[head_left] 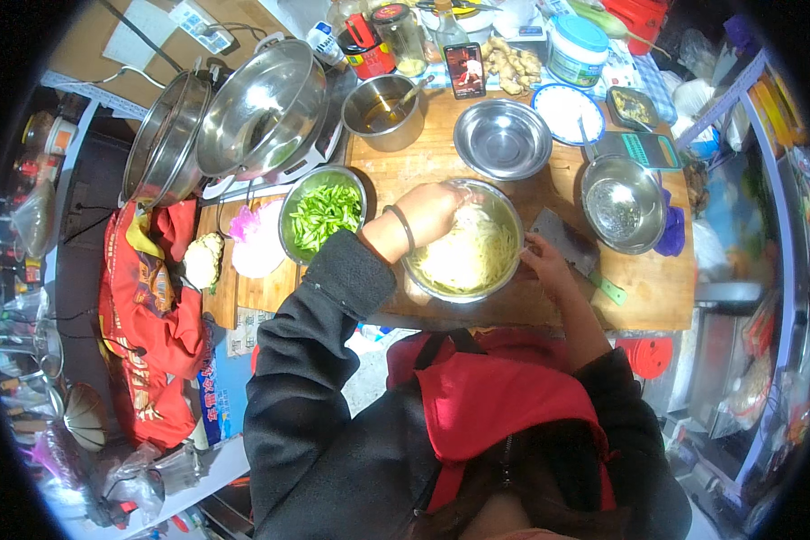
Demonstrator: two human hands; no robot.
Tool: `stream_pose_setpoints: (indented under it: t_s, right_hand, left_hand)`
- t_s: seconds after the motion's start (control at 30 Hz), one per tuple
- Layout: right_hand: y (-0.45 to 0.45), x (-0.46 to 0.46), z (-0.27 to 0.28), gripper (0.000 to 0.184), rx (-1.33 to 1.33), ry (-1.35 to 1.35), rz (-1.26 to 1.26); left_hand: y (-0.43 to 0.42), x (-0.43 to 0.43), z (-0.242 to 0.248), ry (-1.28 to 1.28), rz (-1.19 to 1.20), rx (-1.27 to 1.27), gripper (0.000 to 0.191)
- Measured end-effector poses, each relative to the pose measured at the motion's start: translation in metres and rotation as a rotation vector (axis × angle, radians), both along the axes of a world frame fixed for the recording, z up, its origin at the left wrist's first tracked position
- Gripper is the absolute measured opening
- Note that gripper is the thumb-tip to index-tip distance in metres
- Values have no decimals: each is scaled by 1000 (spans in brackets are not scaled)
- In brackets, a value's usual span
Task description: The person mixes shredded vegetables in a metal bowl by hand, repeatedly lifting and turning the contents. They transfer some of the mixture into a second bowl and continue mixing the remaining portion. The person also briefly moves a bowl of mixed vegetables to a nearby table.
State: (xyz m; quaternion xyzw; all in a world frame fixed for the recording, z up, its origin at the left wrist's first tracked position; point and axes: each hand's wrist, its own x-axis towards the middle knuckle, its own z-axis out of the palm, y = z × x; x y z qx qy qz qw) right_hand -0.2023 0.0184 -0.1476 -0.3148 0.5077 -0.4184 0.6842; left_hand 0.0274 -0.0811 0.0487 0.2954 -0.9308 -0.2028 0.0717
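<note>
Before me on the wooden table stands a steel bowl (462,297) of pale shredded vegetable (469,256). From the left, my left hand (428,219) reaches over the rim, its fingers down in the bowl at the shreds; whether they grip any is hidden. My right hand (547,263) touches the bowl's right rim with its fingers. Just right of it lies a cleaver (563,243) with a green handle. A steel bowl of sliced green vegetable (327,212) stands to the left, and an empty-looking steel bowl (503,140) behind.
A steel pot (383,131) with dark liquid, a large steel pan (263,111), a plate of white powder (567,115), a grater (638,150) and another steel bowl (623,202) surround the work area. A phone (466,71) stands upright by ginger (511,65); cauliflower (203,261) lies left.
</note>
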Motion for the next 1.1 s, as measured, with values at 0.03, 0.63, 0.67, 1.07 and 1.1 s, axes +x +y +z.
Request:
stream_pose_setpoints:
  t_s: [0.03,0.63,0.67,1.07,1.1]
  right_hand:
    - [0,2,2,41,38,-49,-19]
    - [5,8,61,40,88,-5,-4]
    - [5,8,61,41,88,16,-2]
    - [13,6,49,44,11,-1,20]
    - [16,7,48,45,15,6,16]
  left_hand:
    - [1,0,4,-27,22,-55,45]
    - [6,-8,24,125,-80,-30,39]
    - [4,-6,21,134,-97,-2,40]
    - [65,-53,-128,-731,-263,-141,48]
    - [63,-57,-136,-768,-247,-93,50]
